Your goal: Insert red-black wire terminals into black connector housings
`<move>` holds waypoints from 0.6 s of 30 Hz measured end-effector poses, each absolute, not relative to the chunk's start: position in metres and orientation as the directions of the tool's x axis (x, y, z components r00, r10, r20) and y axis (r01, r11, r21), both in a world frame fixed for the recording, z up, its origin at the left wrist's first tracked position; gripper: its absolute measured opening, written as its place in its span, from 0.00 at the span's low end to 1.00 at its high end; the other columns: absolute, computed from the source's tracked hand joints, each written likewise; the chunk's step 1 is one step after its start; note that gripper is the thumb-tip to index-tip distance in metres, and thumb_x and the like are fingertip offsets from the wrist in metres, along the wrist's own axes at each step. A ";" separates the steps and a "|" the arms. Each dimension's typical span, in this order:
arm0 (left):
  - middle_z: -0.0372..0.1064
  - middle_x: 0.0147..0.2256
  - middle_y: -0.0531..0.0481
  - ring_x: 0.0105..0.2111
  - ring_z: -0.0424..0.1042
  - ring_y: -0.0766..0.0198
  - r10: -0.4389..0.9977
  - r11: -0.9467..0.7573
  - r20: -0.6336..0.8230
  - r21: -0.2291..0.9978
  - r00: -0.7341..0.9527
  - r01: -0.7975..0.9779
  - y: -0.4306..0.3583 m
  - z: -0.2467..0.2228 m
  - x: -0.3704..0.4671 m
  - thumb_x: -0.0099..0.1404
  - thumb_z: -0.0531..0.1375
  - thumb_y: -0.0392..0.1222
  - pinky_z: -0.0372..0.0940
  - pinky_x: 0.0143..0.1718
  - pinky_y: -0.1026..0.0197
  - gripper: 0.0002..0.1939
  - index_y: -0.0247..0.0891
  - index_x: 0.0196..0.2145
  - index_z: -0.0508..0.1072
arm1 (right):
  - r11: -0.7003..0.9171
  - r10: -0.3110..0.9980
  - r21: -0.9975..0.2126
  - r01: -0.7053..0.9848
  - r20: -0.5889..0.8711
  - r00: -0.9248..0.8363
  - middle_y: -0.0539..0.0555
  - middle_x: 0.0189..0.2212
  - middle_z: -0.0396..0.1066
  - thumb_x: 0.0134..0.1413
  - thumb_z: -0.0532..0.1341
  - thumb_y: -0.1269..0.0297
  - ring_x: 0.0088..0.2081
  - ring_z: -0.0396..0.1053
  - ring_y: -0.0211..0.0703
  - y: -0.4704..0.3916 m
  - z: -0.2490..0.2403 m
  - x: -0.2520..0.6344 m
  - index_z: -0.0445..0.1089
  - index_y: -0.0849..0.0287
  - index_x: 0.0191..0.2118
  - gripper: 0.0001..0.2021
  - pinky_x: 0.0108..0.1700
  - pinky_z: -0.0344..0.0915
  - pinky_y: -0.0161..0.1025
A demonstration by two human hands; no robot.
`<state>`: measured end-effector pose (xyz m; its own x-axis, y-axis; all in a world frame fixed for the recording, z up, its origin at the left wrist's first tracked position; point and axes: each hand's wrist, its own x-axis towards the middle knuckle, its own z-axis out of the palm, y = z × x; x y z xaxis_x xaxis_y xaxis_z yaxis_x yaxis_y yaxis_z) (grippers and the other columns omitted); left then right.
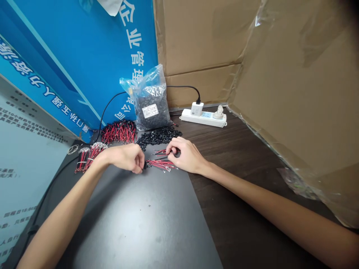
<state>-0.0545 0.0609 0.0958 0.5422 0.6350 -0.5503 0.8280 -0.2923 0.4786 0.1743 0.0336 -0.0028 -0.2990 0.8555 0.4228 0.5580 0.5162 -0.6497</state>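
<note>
My left hand [131,158] is closed, fingertips pointing down beside a small black piece [145,165] at the left end of a loose row of red and black wires [162,165]. What its fingers hold, if anything, is hidden. My right hand [185,155] curls its thumb and index finger together over the other end of these wires. A few more red and black wires [159,152] lie just behind and run up to the right fingers; I cannot make out what the pinch holds. Small black plastic parts [158,135] are heaped behind both hands.
A pile of red and black wires [119,132] and tied wire bundles [89,157] lie at left. Behind stand a clear bag of black parts [153,106] and a power strip [203,117]. A grey mat [140,224] covers the table; cardboard walls [291,112] bound the right.
</note>
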 end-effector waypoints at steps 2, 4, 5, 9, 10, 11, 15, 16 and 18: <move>0.77 0.23 0.50 0.25 0.75 0.60 0.653 -0.298 -0.491 0.534 0.577 0.791 0.063 0.090 -0.052 0.46 0.65 0.36 0.64 0.25 0.65 0.05 0.40 0.25 0.80 | 0.515 0.857 -0.627 0.585 0.398 -0.328 0.49 0.26 0.66 0.45 0.60 0.75 0.33 0.64 0.42 0.032 -0.002 0.174 0.70 0.57 0.26 0.06 0.35 0.58 0.38; 0.77 0.24 0.51 0.25 0.74 0.62 0.669 -0.318 -0.426 0.576 0.609 0.753 0.065 0.084 -0.050 0.48 0.65 0.37 0.64 0.26 0.65 0.05 0.40 0.26 0.80 | 0.525 0.851 -0.589 0.615 0.386 -0.357 0.50 0.27 0.67 0.45 0.60 0.75 0.34 0.63 0.43 0.031 -0.001 0.173 0.69 0.57 0.27 0.05 0.35 0.57 0.38; 0.76 0.24 0.51 0.25 0.74 0.63 0.676 -0.329 -0.396 0.592 0.621 0.736 0.066 0.081 -0.049 0.49 0.65 0.37 0.64 0.27 0.65 0.05 0.40 0.26 0.80 | 0.531 0.847 -0.570 0.627 0.385 -0.367 0.50 0.28 0.67 0.45 0.61 0.74 0.35 0.63 0.43 0.030 -0.001 0.173 0.69 0.57 0.28 0.05 0.35 0.57 0.38; 0.76 0.25 0.52 0.25 0.72 0.64 0.709 -0.357 -0.289 0.641 0.644 0.680 0.071 0.075 -0.048 0.51 0.64 0.37 0.65 0.29 0.65 0.04 0.39 0.27 0.79 | 0.548 0.835 -0.530 0.647 0.393 -0.385 0.51 0.30 0.68 0.46 0.62 0.73 0.36 0.63 0.44 0.028 0.000 0.171 0.68 0.57 0.29 0.04 0.34 0.57 0.39; 0.76 0.25 0.52 0.25 0.72 0.65 0.716 -0.360 -0.269 0.648 0.644 0.671 0.072 0.075 -0.049 0.51 0.64 0.37 0.65 0.29 0.65 0.04 0.39 0.27 0.79 | 0.552 0.833 -0.527 0.646 0.395 -0.388 0.51 0.30 0.68 0.47 0.62 0.72 0.36 0.63 0.44 0.028 0.000 0.171 0.67 0.57 0.29 0.04 0.35 0.58 0.39; 0.76 0.25 0.52 0.25 0.71 0.65 0.722 -0.362 -0.255 0.653 0.643 0.666 0.073 0.075 -0.050 0.51 0.65 0.37 0.65 0.29 0.65 0.04 0.39 0.27 0.79 | 0.555 0.830 -0.524 0.645 0.398 -0.391 0.52 0.30 0.69 0.48 0.62 0.72 0.36 0.63 0.44 0.028 0.000 0.171 0.67 0.57 0.29 0.04 0.35 0.58 0.39; 0.77 0.27 0.51 0.26 0.72 0.64 0.726 -0.356 -0.244 0.667 0.643 0.654 0.075 0.078 -0.055 0.52 0.66 0.39 0.65 0.30 0.64 0.04 0.39 0.28 0.80 | 0.572 0.818 -0.510 0.642 0.405 -0.408 0.52 0.30 0.69 0.51 0.62 0.72 0.36 0.64 0.44 0.028 0.000 0.171 0.69 0.58 0.29 0.04 0.37 0.59 0.40; 0.77 0.27 0.50 0.26 0.72 0.64 0.723 -0.356 -0.247 0.668 0.645 0.654 0.076 0.079 -0.055 0.52 0.66 0.39 0.66 0.30 0.64 0.04 0.38 0.29 0.79 | 0.577 0.815 -0.509 0.639 0.407 -0.412 0.52 0.30 0.69 0.52 0.62 0.73 0.36 0.64 0.44 0.029 -0.001 0.172 0.69 0.58 0.29 0.04 0.37 0.60 0.40; 0.77 0.29 0.50 0.27 0.72 0.64 0.720 -0.365 -0.245 0.662 0.650 0.654 0.075 0.081 -0.056 0.53 0.65 0.39 0.66 0.31 0.64 0.04 0.38 0.29 0.79 | 0.584 0.810 -0.511 0.631 0.412 -0.417 0.52 0.30 0.69 0.53 0.62 0.73 0.36 0.64 0.44 0.030 -0.002 0.172 0.70 0.58 0.30 0.04 0.38 0.60 0.40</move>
<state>-0.0558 0.0753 0.0806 0.6496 0.7197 -0.2450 0.6542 -0.3650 0.6624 0.1719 0.0296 -0.0023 -0.4168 0.8102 0.4121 0.6308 0.5843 -0.5106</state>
